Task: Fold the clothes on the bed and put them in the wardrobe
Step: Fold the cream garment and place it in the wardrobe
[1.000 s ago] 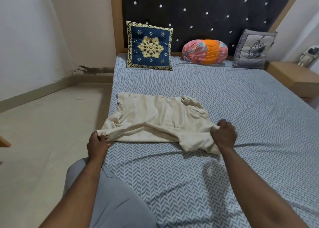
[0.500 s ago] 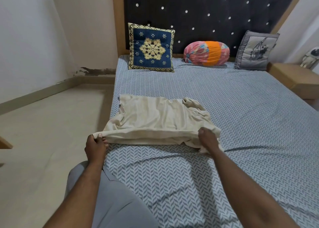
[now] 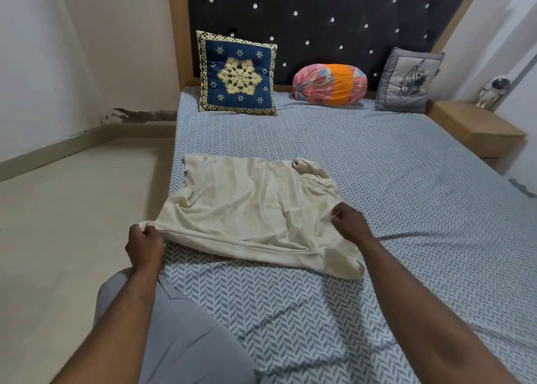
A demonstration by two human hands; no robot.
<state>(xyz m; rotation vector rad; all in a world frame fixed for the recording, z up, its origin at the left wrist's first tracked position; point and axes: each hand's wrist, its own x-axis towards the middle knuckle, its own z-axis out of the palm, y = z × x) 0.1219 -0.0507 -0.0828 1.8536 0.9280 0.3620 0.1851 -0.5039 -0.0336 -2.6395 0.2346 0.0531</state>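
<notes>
A cream garment (image 3: 247, 206) lies spread on the bed (image 3: 392, 186), near its left edge, with a crumpled part at its far right corner. My left hand (image 3: 145, 242) grips the garment's near left corner at the bed's edge. My right hand (image 3: 350, 223) sits on the garment's right side with curled fingers, pinching the cloth there. The near right corner of the garment lies flat below that hand. No wardrobe is in view.
A blue patterned cushion (image 3: 236, 74), a pink and orange bolster (image 3: 329, 84) and a grey cushion (image 3: 408, 82) lean against the dark headboard. A wooden bedside table (image 3: 476, 127) with a small figurine (image 3: 494, 91) stands at the right. Bare floor (image 3: 72, 209) lies to the left.
My right hand has moved from the garment's near right corner up and inward onto its right side. The cloth now lies flatter and wider. My left hand has kept its grip.
</notes>
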